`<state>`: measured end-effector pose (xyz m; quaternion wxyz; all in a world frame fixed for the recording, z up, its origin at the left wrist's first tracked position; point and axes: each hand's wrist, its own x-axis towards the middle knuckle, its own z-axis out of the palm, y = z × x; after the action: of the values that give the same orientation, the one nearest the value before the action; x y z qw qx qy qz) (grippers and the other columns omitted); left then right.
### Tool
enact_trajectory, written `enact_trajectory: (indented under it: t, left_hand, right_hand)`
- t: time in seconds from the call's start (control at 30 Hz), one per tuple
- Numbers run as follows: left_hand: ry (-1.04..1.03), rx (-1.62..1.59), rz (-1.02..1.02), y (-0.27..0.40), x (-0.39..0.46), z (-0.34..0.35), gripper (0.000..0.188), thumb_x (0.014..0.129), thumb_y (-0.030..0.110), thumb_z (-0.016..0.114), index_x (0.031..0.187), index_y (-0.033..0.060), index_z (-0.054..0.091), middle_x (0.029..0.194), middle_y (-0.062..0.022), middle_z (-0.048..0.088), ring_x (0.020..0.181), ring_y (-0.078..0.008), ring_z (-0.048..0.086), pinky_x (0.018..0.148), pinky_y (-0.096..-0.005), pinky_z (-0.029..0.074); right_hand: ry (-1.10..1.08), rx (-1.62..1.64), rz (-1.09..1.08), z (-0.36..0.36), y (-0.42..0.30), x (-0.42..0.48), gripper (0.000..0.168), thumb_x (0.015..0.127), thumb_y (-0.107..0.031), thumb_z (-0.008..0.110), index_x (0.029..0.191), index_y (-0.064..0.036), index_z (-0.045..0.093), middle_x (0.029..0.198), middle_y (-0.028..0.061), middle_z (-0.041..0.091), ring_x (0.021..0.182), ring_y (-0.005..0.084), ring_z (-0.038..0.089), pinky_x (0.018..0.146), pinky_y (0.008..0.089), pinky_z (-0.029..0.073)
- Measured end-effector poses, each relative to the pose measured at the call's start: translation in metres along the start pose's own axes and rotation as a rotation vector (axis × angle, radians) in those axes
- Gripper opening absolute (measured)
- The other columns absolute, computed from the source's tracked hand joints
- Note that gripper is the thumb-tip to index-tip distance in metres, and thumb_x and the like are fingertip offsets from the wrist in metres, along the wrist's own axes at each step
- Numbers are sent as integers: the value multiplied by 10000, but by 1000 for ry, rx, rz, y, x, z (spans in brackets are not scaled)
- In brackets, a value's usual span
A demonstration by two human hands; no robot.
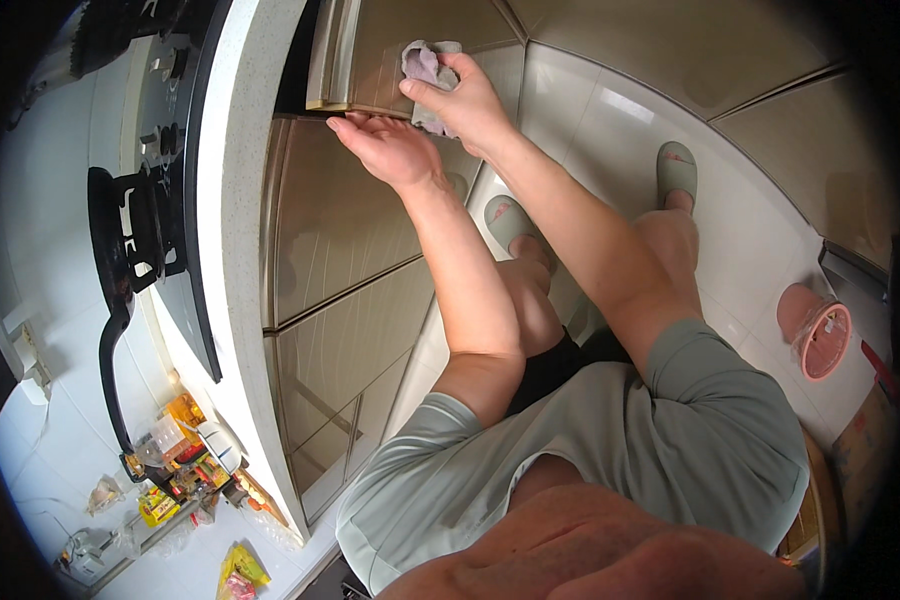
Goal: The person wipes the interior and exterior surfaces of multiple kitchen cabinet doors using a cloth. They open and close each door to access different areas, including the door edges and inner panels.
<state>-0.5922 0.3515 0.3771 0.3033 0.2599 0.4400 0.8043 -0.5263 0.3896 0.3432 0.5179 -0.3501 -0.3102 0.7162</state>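
My right hand [469, 101] grips a crumpled pale pink and grey cloth [424, 67] against the front of an open brown cabinet drawer or door [379, 45]. Part of the cloth hangs below my fingers. Close to its left, my left hand [394, 150] is held palm up at the panel's lower edge. The left thumb points left, and the other fingertips lie at the edge, partly hidden; whether they bear its weight I cannot tell. Closed glossy brown cabinet fronts [345, 225] stand just below that hand.
A pale countertop [244, 225] runs along the left, with a gas stove [169, 97] and a black long-handled pan [109, 247]. Food packets [187, 450] stand farther along. A pink bin [825, 341] is on the tiled floor at right. More brown cabinet fronts [667, 45] face me.
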Motion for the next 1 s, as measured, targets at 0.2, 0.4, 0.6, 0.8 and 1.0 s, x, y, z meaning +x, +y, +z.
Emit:
enact_trajectory:
  t: [0.2, 0.4, 0.6, 0.8, 1.0]
  left_hand:
    - [9, -39, -34, -2, 2, 0, 379, 983, 483, 385, 806, 155, 455, 694, 83, 435, 623, -47, 358, 580, -215, 265]
    - [-61, -27, -33, -4, 8, -16, 385, 999, 448, 377, 938, 100, 529, 870, 15, 552, 777, -85, 491, 723, -262, 402]
    - [-134, 18, -140, 5, 2, -18, 427, 986, 442, 360, 949, 64, 554, 982, -48, 593, 969, -160, 551, 876, -331, 433]
    - [-337, -211, -228, 21, -3, -9, 553, 965, 446, 253, 1123, 14, 559, 1171, -102, 591, 1095, -202, 538, 956, -356, 413]
    - [-453, -678, -468, 18, 8, -27, 631, 919, 468, 294, 1299, 0, 481, 1315, -138, 520, 1235, -259, 470, 1042, -376, 366]
  right_hand:
    - [102, -95, -115, -1, 9, 11, 427, 809, -188, 740, 1132, 13, 547, 1014, 71, 620, 886, 127, 582, 728, 284, 494]
    - [0, -318, -774, 30, -23, -20, 150, 899, -138, 604, 890, 11, 600, 970, 101, 637, 868, 211, 591, 756, 314, 480]
    - [-47, -311, -800, 8, 22, -31, 162, 858, -156, 641, 967, -46, 688, 1190, 160, 615, 1169, 332, 553, 897, 381, 497]
    - [-34, -390, -1030, 18, -14, -43, 318, 775, -122, 718, 1067, -11, 658, 1204, 186, 597, 1204, 374, 517, 934, 406, 480]
    - [95, -414, -974, 29, -12, -31, 356, 642, 49, 685, 962, -104, 682, 1000, 118, 672, 941, 283, 656, 737, 332, 552]
